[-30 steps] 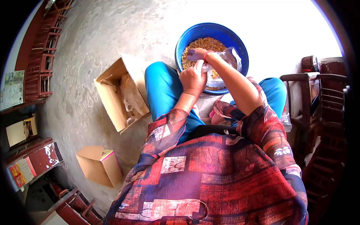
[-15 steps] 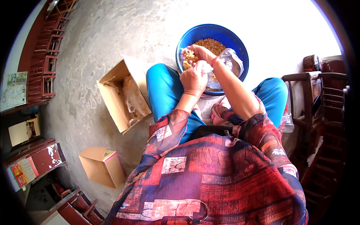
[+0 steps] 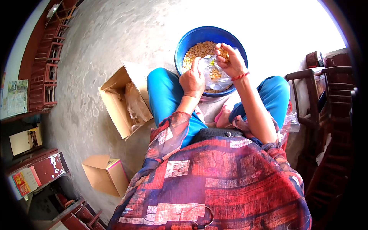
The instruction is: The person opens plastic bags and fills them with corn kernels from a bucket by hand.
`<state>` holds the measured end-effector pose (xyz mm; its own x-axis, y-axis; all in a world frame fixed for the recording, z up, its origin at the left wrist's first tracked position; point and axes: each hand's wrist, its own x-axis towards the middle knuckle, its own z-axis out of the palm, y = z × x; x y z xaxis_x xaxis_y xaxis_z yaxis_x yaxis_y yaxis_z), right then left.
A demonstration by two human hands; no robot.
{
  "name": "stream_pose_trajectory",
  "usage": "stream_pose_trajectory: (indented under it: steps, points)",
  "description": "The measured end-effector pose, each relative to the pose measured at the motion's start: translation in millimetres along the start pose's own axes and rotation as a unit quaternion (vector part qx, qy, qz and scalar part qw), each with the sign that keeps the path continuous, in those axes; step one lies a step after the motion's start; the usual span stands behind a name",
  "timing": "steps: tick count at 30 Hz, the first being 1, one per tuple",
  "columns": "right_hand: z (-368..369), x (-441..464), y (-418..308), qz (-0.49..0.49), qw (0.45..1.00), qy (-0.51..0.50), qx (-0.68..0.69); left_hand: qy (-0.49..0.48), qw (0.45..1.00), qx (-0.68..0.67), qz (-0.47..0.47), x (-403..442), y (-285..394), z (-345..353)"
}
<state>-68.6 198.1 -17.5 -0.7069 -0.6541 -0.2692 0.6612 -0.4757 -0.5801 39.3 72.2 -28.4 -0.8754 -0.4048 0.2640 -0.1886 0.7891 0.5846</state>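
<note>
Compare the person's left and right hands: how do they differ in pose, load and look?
The left hand pinches the clear bag's edge; the right hand cups yellow kernels.
The left hand shows its back, the right its palm side.
The right wears a red bracelet; none shows on the left.
Both are at the blue tub.

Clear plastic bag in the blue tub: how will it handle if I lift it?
The bag looks thin and creased, so probably floppy. The yellow kernels showing in it may shift, and might spill if the left hand loses its edge.
</note>
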Motion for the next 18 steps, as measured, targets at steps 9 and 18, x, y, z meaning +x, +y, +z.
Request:
stream_pose_trajectory:
  steps: [9,18]
  points:
    - [-17.3,-5.4,27.7,-0.075,0.991,0.107,-0.020,-0.018,1.000,0.005,-0.006,-1.2,-0.2,-1.0]
    - [-17.4,-14.4,33.4,-0.089,0.975,0.147,-0.142,-0.020,1.000,-0.013,0.004,-1.6,0.6,-3.5]
